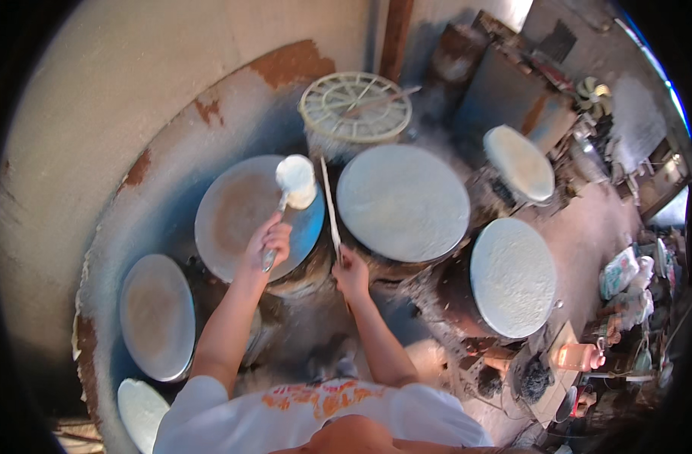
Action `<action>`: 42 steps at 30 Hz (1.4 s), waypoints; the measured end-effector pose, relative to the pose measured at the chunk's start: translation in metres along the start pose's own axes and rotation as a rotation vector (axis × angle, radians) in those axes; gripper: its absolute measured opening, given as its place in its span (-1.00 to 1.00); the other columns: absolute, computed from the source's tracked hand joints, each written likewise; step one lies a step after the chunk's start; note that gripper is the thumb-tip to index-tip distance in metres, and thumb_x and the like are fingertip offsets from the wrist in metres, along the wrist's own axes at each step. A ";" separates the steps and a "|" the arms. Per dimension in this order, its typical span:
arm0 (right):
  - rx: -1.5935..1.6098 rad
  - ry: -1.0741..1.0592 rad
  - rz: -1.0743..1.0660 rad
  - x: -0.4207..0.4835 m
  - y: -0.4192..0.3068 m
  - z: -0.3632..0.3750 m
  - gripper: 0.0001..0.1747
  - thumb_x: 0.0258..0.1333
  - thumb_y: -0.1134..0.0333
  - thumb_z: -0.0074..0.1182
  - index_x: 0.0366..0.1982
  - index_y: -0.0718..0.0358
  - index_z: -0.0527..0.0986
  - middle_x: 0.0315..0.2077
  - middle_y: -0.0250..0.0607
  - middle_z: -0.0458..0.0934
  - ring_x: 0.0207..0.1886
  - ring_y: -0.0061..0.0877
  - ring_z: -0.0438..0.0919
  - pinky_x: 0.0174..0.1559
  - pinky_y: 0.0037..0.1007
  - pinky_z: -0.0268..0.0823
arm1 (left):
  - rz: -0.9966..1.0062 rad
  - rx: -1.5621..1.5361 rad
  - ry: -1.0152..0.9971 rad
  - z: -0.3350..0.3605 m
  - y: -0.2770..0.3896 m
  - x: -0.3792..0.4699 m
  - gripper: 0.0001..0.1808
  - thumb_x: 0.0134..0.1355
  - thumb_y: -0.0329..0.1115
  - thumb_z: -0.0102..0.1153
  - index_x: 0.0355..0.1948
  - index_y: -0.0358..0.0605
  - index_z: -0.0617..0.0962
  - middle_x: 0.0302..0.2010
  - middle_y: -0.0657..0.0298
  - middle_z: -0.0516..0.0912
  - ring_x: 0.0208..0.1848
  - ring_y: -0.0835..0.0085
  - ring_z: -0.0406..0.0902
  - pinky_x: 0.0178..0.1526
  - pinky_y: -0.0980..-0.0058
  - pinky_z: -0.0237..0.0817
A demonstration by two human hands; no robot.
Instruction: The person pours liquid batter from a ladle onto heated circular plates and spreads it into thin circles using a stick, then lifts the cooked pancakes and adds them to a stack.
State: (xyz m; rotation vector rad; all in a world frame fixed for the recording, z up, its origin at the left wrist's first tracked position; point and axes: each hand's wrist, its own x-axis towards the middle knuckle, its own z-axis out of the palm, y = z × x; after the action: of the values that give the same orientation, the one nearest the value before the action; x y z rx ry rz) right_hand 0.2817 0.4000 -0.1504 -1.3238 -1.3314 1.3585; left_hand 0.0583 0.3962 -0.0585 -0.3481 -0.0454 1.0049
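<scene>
My left hand (271,241) grips the handle of a ladle (282,203). White batter (298,180) fills and coats its bowl, which hangs over the right part of a round griddle (232,213). A brown patch marks the middle of that griddle, and its right edge looks blue. In my right hand (351,275) is a long thin stick (329,201), whitish along its upper length. It points away from me between this griddle and a second round griddle (403,201), whose surface is covered with a pale layer.
Behind stands a basket-like container (323,133) under a round slatted lid (354,108). More round griddles curve around me: one coated white (513,278), one at the back right (519,164), one brown-centred (157,318). A pink jug (578,356) stands at the right, near cluttered bags (618,272).
</scene>
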 end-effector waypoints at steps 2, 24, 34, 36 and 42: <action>0.095 0.010 -0.046 -0.003 -0.008 0.028 -0.48 -0.07 0.60 0.08 0.04 0.29 0.46 -0.50 -0.38 0.44 -0.59 -0.69 0.36 -0.60 -0.56 0.20 | 0.130 0.058 0.122 -0.016 0.001 -0.014 -0.74 0.37 -0.22 -0.10 -0.48 -0.02 0.38 -0.68 0.44 0.25 -0.77 0.67 0.20 -0.69 0.65 0.16; -0.669 -0.018 -0.569 0.017 -0.035 0.075 -0.55 -0.20 0.55 0.07 -0.12 0.29 0.50 -0.17 -0.13 0.48 -0.09 -0.20 0.44 -0.06 -0.26 0.36 | 0.777 1.675 0.870 0.008 0.069 -0.048 -0.36 0.27 -0.38 0.02 0.35 0.19 0.18 -0.70 0.36 0.33 -0.79 0.61 0.24 -0.75 0.52 0.12; -0.624 -0.037 -0.689 0.036 -0.037 0.099 -0.59 -0.19 0.53 0.01 -0.17 0.19 0.56 -0.26 -0.15 0.54 -0.25 -0.18 0.46 -0.17 -0.27 0.38 | 0.874 2.406 1.255 -0.018 0.085 -0.086 -0.39 0.24 -0.28 0.02 0.32 0.27 0.22 0.13 0.12 0.48 0.01 0.02 0.49 0.02 0.19 0.33; -0.658 -0.042 -0.789 0.045 -0.055 0.091 -0.60 -0.20 0.54 0.01 -0.19 0.20 0.57 -0.26 -0.16 0.54 -0.25 -0.18 0.46 -0.19 -0.26 0.38 | 0.956 2.461 1.322 -0.027 0.090 -0.101 -0.39 0.24 -0.27 0.01 0.31 0.31 0.22 0.14 0.16 0.48 -0.02 0.00 0.49 0.01 0.12 0.34; -0.710 -0.078 -0.696 0.054 -0.050 0.079 -0.62 -0.29 0.57 0.07 -0.27 0.23 0.58 -0.25 -0.19 0.55 -0.22 -0.21 0.46 -0.16 -0.24 0.37 | 0.939 2.209 1.336 -0.019 0.042 -0.137 -0.35 0.21 -0.31 0.05 0.33 0.26 0.20 0.05 -0.04 0.52 -0.08 -0.04 0.53 -0.11 0.19 0.36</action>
State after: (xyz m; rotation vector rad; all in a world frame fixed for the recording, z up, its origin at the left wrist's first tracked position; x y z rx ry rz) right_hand 0.1909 0.4481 -0.1169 -1.0454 -2.1804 0.4655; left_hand -0.0466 0.2972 -0.0729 1.1813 2.4142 0.9219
